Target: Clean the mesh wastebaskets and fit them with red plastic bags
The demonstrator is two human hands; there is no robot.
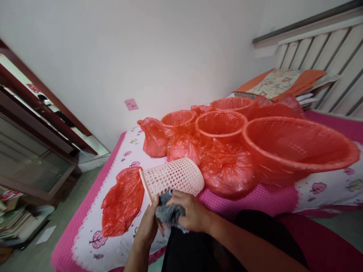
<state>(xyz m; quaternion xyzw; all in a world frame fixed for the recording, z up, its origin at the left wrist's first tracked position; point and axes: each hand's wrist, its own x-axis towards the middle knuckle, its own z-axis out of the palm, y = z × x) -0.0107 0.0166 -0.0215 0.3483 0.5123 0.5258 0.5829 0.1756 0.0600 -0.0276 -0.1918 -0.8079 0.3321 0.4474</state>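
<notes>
Gripping pale bskt, L hand, clutching gray cloth, R hand, bulging red bag alongside, contents unclear

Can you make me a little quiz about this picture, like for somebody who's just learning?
1. Fill in the gap: the right grip holds a ____.

2. True or false: the pale basket is standing upright.

3. What lies just left of the basket in the picture?
A) a blue towel
B) a crumpled red plastic bag
C) a green bottle

Key:
1. grey cloth
2. False; it is tipped on its side.
3. B
</notes>
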